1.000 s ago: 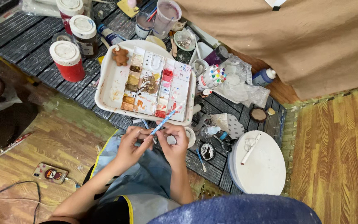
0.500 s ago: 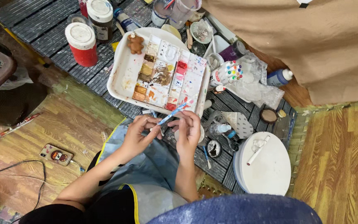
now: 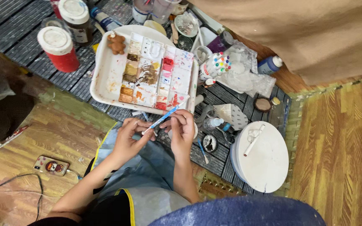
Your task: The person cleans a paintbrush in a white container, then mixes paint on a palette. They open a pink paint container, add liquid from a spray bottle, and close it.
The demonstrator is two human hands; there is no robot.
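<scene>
My left hand [image 3: 131,134] grips the lower end of a thin blue paintbrush [image 3: 164,117]. The brush slants up to the right, and its tip reaches the near edge of a white palette tray [image 3: 105,79] smeared with brown, yellow and red paint. My right hand [image 3: 183,129] is just right of the brush, fingers curled around a small pale piece that is mostly hidden. Both hands hover above my lap, over a light blue apron [image 3: 147,175].
A red jar with a white lid [image 3: 59,48] and a dark jar [image 3: 76,21] stand left of the tray. A small brown figurine [image 3: 116,42] lies in the tray. A white round board [image 3: 265,157] is at right, a phone [image 3: 51,165] at left, and tan cloth [image 3: 306,33] above.
The view has shifted, so the tray and jars sit further right and higher in frame. My hands stay close together with the brush held at the same slant.
</scene>
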